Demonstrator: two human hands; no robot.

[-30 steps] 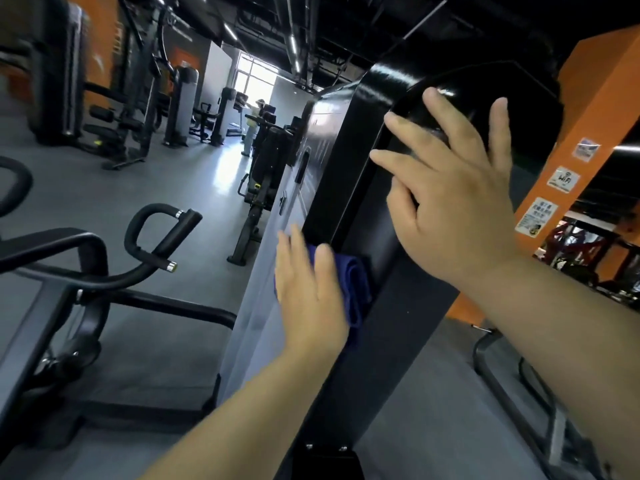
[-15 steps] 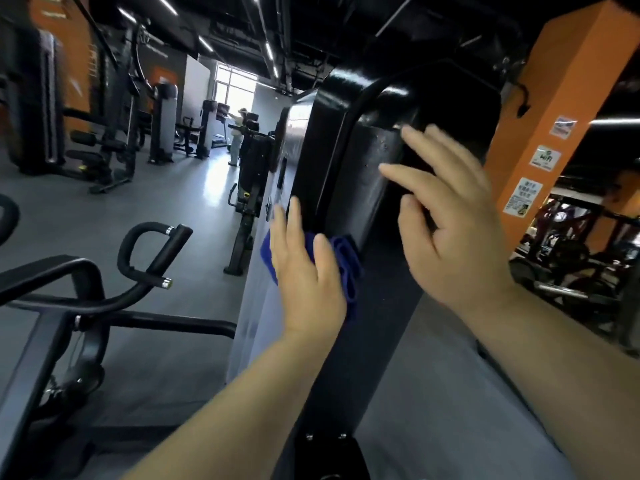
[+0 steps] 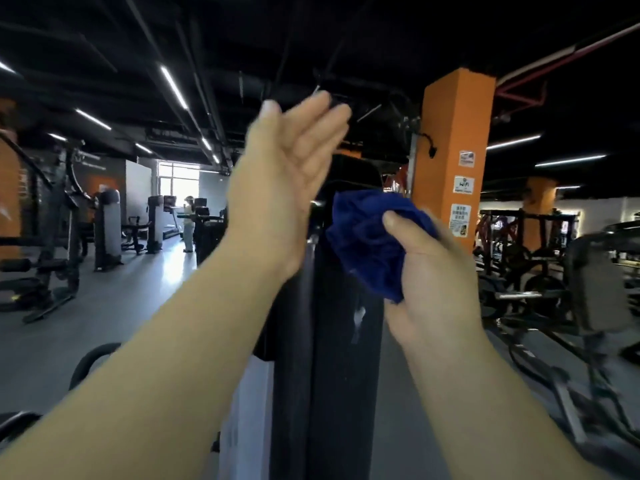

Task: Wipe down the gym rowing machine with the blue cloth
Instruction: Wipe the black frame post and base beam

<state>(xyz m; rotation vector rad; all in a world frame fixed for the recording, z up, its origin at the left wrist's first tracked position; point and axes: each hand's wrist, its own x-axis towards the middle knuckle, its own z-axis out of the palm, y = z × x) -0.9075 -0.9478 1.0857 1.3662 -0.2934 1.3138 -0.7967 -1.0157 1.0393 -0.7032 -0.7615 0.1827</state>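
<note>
Rowing machine's tall black upright panel [image 3: 332, 341] stands between the two forearms, running from below the wrists up behind the hands. An orange pillar [image 3: 453, 161] bearing small signs rises just beyond the right hand. Left hand [image 3: 280, 188] is raised, flat and open, fingers together, holding nothing. Right hand [image 3: 433, 275] is closed around a bunched blue cloth [image 3: 367, 237], thumb pressed on top; the cloth sits against the panel, between both hands.
</note>
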